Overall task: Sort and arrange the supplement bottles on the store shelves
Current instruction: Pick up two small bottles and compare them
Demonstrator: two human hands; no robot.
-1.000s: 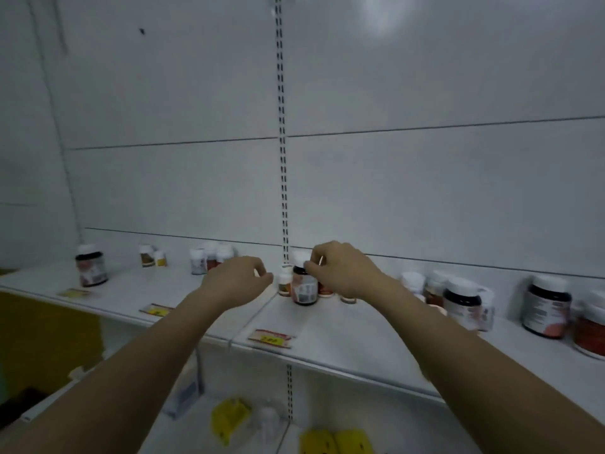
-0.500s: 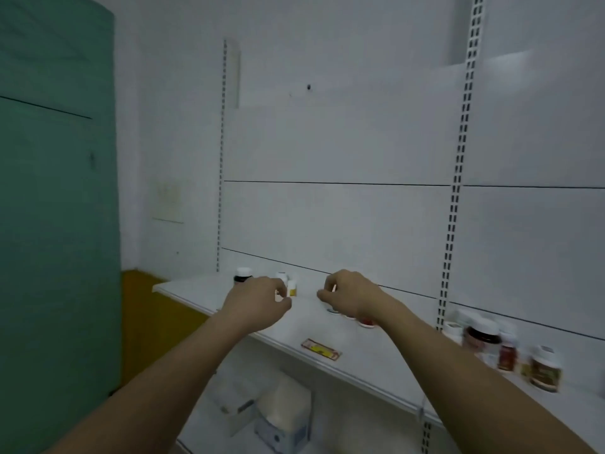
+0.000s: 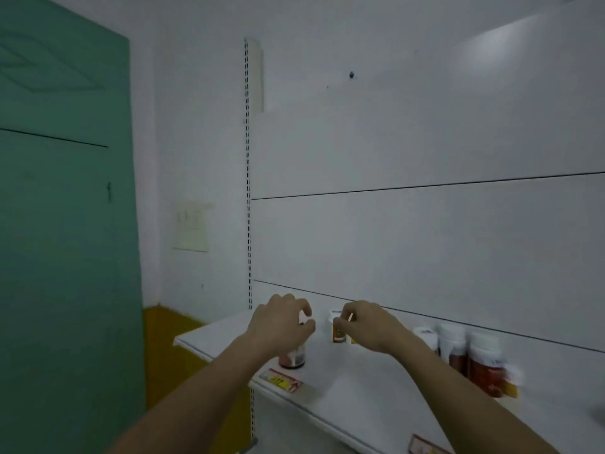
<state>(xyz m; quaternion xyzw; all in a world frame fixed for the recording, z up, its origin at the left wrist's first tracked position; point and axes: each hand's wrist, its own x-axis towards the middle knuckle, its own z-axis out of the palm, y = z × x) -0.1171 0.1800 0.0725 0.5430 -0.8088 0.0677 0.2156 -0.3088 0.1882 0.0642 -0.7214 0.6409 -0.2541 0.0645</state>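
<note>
A white shelf (image 3: 357, 385) carries the supplement bottles. My left hand (image 3: 281, 322) curls down over the cap of a dark bottle (image 3: 293, 358) with a red-and-white label, near the shelf's left front edge; the cap is hidden under my fingers. My right hand (image 3: 368, 326) pinches the top of a small white-capped orange bottle (image 3: 337, 332) standing farther back. To the right stand taller white-capped bottles with red-brown labels (image 3: 453, 347) (image 3: 487, 368), blurred.
A green door (image 3: 65, 224) fills the left side. A slotted upright rail (image 3: 247, 191) marks the shelf's left end, with white back panels behind. Yellow-red price tags (image 3: 281, 380) (image 3: 422, 446) sit on the shelf's front edge. A yellow wall band (image 3: 163, 339) shows lower left.
My view has swung left along the shelf, bringing the green door into sight. Both hands moved left with it; the left now sits on the dark bottle, the right at the small orange one.
</note>
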